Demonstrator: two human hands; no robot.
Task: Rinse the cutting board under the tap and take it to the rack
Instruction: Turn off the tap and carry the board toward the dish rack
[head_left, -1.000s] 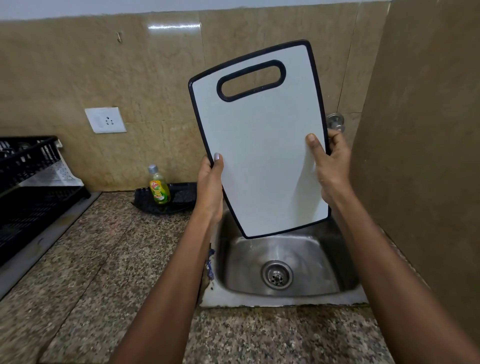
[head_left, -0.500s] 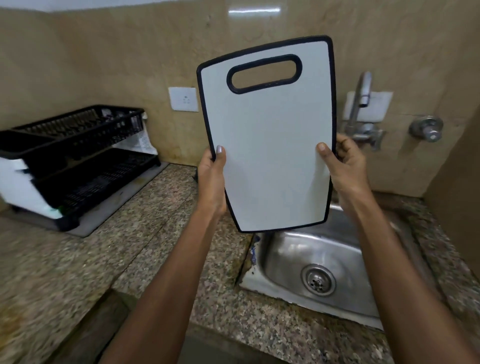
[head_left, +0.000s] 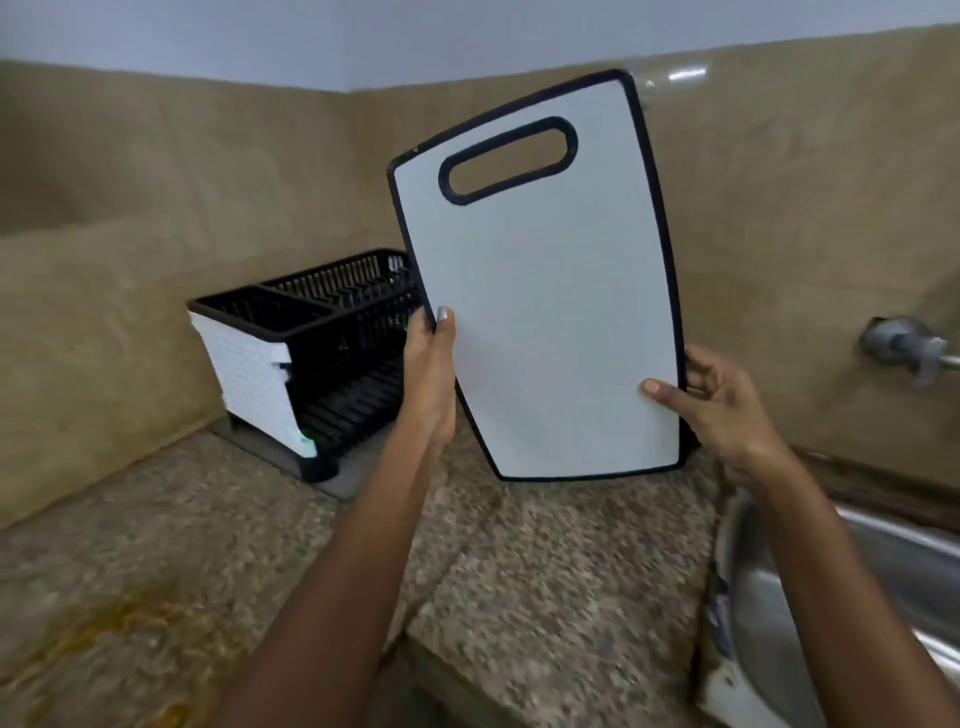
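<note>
- The cutting board (head_left: 545, 291), white with a black rim and a slot handle at its top, stands upright in the middle of the frame, in the air above the granite worktop (head_left: 545, 561).
- The left hand (head_left: 431, 384) clamps the board's left edge low down, thumb on the front face; the right hand (head_left: 722, 410) pinches the lower right edge, thumb tip on the face and fingers behind. Gripping both edges likely steadies the broad panel and lets water run off its bottom edge.
- The dish rack (head_left: 311, 353), black with a white side, sits at centre left against the tiled wall, partly hidden behind the board.
- The steel sink (head_left: 810, 597) shows at lower right, a wall valve (head_left: 904, 345) at the right edge.
- The board looks clean, so the rinse seems done and the carry toward the rack is under way.
</note>
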